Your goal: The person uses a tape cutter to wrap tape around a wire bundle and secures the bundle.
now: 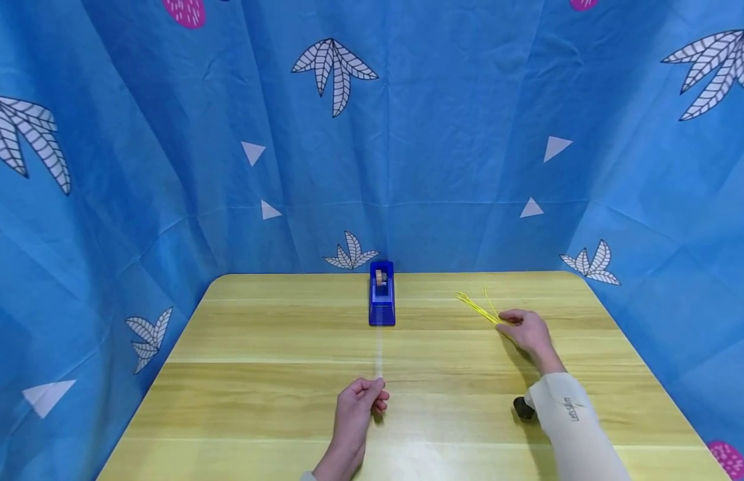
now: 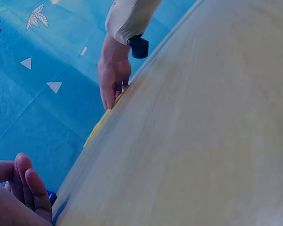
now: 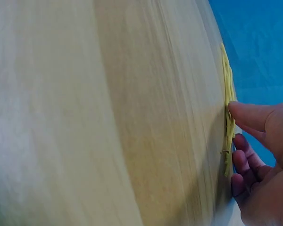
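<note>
A blue tape dispenser (image 1: 382, 316) with a small tape roll stands at the table's back edge. From it a clear strip of tape (image 1: 380, 351) stretches toward the front, and my left hand (image 1: 357, 406) pinches its end between thumb and forefinger. To the right, my right hand (image 1: 530, 335) grips a bundle of thin yellow cords (image 1: 478, 308) lying on the table. In the right wrist view, the thumb presses on the cords (image 3: 228, 80) while the other fingers curl at their far side. The tape itself cannot be made out in the left wrist view.
The wood-grain table (image 1: 257, 387) has rounded back corners. A blue curtain (image 1: 444, 167) with leaf and triangle prints hangs behind it and along both sides. A black wrist device (image 1: 524, 408) sits by the right sleeve (image 1: 573, 417).
</note>
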{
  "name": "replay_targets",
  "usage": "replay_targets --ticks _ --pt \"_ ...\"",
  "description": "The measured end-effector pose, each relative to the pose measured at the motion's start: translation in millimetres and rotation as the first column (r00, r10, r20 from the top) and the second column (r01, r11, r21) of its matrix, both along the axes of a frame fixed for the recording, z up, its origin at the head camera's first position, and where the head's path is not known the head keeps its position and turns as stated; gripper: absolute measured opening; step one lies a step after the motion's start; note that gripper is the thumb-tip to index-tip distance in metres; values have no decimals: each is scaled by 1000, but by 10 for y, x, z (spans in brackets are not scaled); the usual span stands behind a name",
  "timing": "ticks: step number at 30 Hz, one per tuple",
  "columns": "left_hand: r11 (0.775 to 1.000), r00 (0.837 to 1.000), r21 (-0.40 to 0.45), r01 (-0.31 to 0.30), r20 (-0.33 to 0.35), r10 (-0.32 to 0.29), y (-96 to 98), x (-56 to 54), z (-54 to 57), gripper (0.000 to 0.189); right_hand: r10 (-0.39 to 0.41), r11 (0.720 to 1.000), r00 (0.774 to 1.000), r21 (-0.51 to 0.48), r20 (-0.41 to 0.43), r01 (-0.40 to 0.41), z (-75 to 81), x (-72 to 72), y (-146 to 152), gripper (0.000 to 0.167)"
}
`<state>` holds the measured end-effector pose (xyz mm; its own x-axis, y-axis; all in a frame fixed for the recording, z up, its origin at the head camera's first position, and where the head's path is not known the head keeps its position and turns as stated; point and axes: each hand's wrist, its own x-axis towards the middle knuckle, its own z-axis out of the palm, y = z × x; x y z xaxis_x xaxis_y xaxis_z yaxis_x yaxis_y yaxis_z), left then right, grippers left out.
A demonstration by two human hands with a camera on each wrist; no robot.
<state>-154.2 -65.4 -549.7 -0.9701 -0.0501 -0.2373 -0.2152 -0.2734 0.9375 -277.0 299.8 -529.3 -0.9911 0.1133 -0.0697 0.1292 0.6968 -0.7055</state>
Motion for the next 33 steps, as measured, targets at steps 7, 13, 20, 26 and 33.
replay_targets --ticks 7,13,20,26,33 --pt "1000 1000 4 1 -3 -1 -10 8 22 17 -11 1000 1000 3 -21 11 11 -15 -27 32" --pt "1000 1000 6 4 -8 -4 -6 7 35 17 -12 1000 1000 16 -28 13 30 0 -11 31" --pt "1000 1000 9 8 -5 -8 -5 -12 21 15 -35 999 999 20 -33 36 41 19 12 28" --pt "1000 1000 3 14 2 -14 -17 0 14 17 -54 998 998 19 -15 55 27 15 -13 28" --pt "1000 1000 2 13 -2 -13 -16 19 28 20 -75 997 997 31 23 75 32 -18 -51 28"
